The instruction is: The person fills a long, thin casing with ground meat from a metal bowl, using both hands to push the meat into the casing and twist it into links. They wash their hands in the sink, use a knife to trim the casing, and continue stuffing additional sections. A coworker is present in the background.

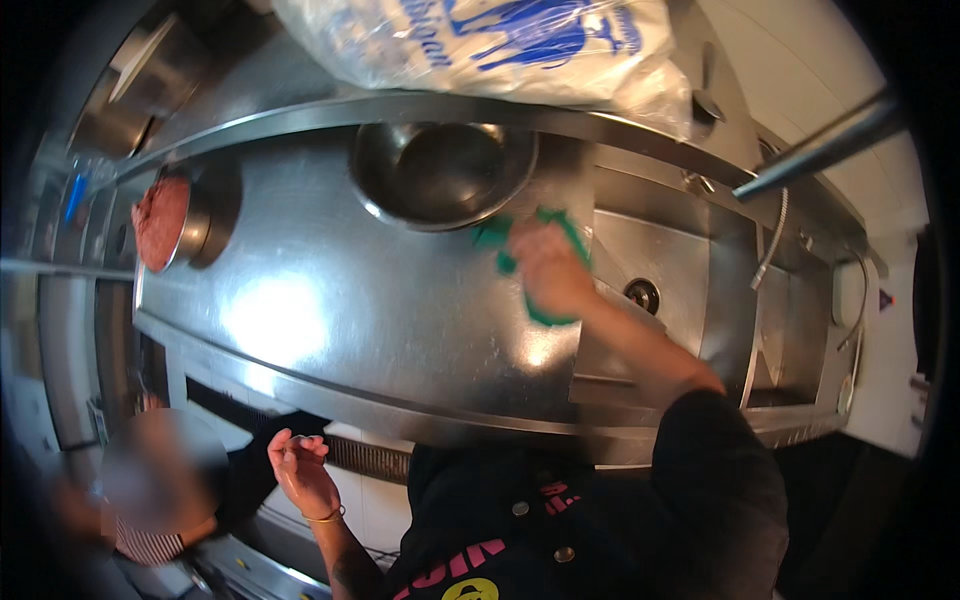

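Note:
My right hand [548, 268] presses a green cloth [568, 232] onto the stainless steel counter [400, 320], beside the left edge of the sink. Parts of the cloth stick out around my fingers, and the hand is slightly blurred. Just beyond it to the left sits a large steel bowl [440, 180], with nothing seen in it. My left hand [305, 480] is raised in front of the counter's near edge, palm up and fingers loosely curled, apart and holding nothing.
A steel sink [650, 240] with a drain lies right of the cloth. At the far left stands a metal container heaped with pink minced meat [165, 222]. A large plastic bag [500, 45] rests on the back shelf. Another person [165, 480] is close by at lower left.

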Action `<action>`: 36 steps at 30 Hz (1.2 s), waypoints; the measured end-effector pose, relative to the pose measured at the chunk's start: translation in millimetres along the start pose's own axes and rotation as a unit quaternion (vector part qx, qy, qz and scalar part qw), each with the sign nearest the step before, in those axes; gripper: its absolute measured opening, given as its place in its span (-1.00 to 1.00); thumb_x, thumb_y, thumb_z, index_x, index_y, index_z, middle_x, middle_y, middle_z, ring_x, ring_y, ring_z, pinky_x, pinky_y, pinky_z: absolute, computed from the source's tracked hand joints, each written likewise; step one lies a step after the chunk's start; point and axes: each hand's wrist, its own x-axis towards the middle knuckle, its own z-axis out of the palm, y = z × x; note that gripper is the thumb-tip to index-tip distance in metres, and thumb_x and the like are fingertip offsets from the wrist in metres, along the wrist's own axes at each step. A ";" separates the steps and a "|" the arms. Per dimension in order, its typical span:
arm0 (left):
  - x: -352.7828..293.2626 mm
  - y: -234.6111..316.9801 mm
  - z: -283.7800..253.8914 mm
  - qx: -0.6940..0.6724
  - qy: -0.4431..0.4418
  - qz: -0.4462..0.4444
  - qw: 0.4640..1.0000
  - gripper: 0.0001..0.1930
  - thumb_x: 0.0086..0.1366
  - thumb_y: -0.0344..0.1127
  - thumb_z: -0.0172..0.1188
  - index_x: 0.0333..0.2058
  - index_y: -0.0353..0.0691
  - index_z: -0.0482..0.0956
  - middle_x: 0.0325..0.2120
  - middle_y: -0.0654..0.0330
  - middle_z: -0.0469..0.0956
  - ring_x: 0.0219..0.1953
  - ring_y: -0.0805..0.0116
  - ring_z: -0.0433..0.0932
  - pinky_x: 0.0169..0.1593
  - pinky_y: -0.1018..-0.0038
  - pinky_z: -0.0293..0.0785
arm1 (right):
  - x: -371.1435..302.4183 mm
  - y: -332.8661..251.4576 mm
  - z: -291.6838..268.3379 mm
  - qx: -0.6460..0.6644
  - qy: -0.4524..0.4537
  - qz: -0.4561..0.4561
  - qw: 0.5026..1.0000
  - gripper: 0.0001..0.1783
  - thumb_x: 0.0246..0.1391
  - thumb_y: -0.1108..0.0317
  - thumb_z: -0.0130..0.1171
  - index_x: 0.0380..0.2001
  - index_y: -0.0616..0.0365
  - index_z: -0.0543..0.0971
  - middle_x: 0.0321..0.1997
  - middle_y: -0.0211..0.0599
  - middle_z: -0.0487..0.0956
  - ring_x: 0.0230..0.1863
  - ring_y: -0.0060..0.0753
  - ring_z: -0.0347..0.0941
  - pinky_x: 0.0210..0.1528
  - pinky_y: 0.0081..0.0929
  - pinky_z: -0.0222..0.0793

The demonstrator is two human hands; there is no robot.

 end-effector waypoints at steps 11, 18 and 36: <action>-86.5 -14.7 -45.7 0.052 0.104 -0.035 0.993 -0.74 0.46 -0.24 0.12 -0.03 -0.28 0.52 -0.35 0.15 0.60 -0.30 0.34 0.62 -0.17 0.45 0.54 | -18.4 4.2 46.6 -0.007 0.060 -0.044 0.997 -0.39 0.32 0.28 0.07 0.39 0.20 0.34 0.50 0.13 0.26 0.57 0.15 0.04 0.60 0.02 -0.11; -145.3 -75.9 -75.6 0.114 0.074 -0.109 0.985 -0.76 0.40 -0.44 0.14 0.02 -0.25 0.50 -0.38 0.26 0.55 -0.35 0.47 0.54 -0.18 0.51 0.48 | -64.4 -200.9 81.5 0.146 -0.102 -0.277 0.944 -0.36 0.28 0.18 0.12 0.39 0.11 0.35 0.52 0.09 0.22 0.57 0.18 0.03 0.58 0.12 -0.10; -191.7 -145.1 -118.4 0.218 0.124 -0.186 0.950 -0.64 0.32 -0.52 0.23 0.07 -0.31 0.43 -0.33 0.18 0.61 -0.26 0.44 0.58 -0.12 0.50 0.51 | 358.1 -492.3 176.6 0.059 0.050 -0.237 0.969 -0.40 0.39 0.00 -0.06 0.39 -0.04 0.40 0.54 -0.28 0.27 0.62 0.06 -0.10 0.57 0.26 -0.28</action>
